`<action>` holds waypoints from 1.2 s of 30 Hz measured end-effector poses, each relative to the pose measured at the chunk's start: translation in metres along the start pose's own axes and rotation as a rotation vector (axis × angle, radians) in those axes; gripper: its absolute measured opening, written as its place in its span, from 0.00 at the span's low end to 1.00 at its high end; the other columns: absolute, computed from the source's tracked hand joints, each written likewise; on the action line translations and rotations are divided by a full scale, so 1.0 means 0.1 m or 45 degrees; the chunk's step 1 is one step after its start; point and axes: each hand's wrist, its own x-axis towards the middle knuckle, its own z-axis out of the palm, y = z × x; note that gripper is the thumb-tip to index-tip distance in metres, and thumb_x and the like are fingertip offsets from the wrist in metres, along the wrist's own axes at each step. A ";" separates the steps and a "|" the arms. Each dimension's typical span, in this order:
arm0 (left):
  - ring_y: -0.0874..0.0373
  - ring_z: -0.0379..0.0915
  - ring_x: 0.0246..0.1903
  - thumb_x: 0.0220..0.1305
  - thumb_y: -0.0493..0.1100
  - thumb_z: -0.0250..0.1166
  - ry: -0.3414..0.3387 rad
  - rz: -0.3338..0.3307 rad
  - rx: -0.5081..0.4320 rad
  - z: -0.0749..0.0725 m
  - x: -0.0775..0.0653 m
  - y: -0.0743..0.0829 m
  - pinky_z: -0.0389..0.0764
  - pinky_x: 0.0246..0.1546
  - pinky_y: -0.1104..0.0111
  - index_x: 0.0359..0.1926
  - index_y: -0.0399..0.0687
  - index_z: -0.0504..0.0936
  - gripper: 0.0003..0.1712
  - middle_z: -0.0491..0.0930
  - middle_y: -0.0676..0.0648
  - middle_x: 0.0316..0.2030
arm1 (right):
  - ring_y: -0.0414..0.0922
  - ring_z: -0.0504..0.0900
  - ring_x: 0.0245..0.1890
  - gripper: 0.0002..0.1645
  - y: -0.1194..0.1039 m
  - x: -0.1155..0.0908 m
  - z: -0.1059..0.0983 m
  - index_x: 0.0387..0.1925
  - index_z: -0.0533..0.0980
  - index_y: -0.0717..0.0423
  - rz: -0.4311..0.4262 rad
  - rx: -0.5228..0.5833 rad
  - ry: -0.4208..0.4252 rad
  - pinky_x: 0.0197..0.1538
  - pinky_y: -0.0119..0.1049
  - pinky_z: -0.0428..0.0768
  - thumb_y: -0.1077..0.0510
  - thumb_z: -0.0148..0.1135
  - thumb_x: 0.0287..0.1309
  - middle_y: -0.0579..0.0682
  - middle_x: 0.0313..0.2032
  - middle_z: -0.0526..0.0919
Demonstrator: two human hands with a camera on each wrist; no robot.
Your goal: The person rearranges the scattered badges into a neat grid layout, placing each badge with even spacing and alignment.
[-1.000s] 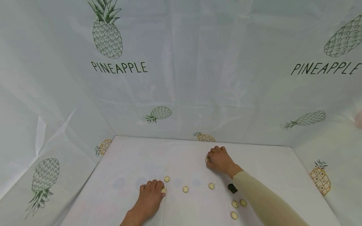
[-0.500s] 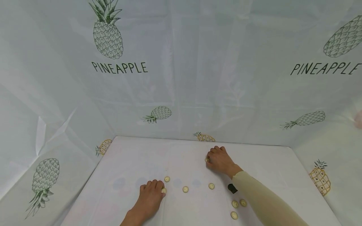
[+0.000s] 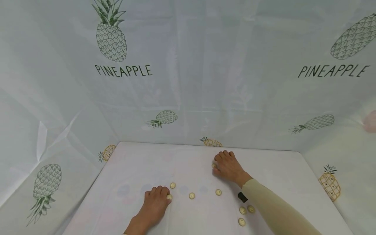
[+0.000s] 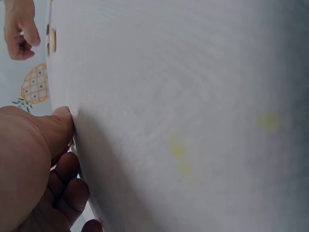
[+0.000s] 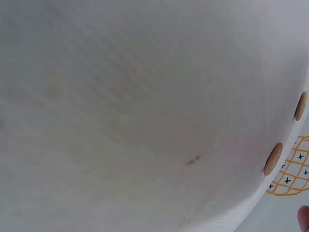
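Note:
My left hand (image 3: 155, 204) rests low on the table, with thumb and forefinger around a small round wooden disc (image 3: 169, 197). In the left wrist view the left thumb (image 4: 57, 128) has its tip right at the tabletop; the fingers are curled below it. Farther back, my right hand (image 3: 228, 166) has another pale disc (image 3: 214, 165) between thumb and forefinger. The discs carry dark marks too small to read. One loose disc (image 3: 172, 185) lies just beyond my left hand, and another disc (image 3: 192, 195) to its right.
A disc (image 3: 218, 192) lies in front of my right hand. Three more, including this disc (image 3: 242, 222), are grouped beside the right sleeve (image 3: 273, 205). A small black object (image 3: 242, 197) shows at the cuff. Pineapple-print cloth (image 3: 229, 81) walls the white table (image 3: 141, 160).
The head view has shifted very slightly. Both hands stay at their discs in nearly the same places, and the loose discs keep their arrangement.

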 end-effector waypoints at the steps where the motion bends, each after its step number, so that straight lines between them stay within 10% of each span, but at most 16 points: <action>1: 0.59 0.66 0.39 0.68 0.50 0.72 -0.001 0.000 -0.006 0.00 0.01 0.00 0.73 0.46 0.50 0.47 0.52 0.76 0.15 0.72 0.55 0.38 | 0.51 0.70 0.40 0.18 0.00 -0.01 -0.01 0.44 0.77 0.57 0.004 0.003 -0.002 0.50 0.51 0.70 0.48 0.68 0.63 0.50 0.38 0.76; 23: 0.56 0.66 0.41 0.67 0.50 0.73 0.096 0.116 0.163 -0.07 -0.01 0.01 0.71 0.46 0.53 0.45 0.52 0.79 0.14 0.75 0.52 0.42 | 0.47 0.73 0.42 0.17 -0.13 -0.52 -0.28 0.46 0.78 0.52 -0.022 0.044 0.089 0.52 0.49 0.72 0.48 0.70 0.61 0.46 0.42 0.80; 36: 0.58 0.64 0.40 0.68 0.50 0.72 0.034 0.045 0.094 -0.06 -0.06 0.03 0.71 0.47 0.53 0.44 0.54 0.76 0.13 0.74 0.54 0.41 | 0.41 0.70 0.44 0.13 -0.37 -0.83 -0.31 0.45 0.79 0.45 -0.130 0.113 -0.014 0.54 0.44 0.70 0.45 0.69 0.64 0.40 0.42 0.78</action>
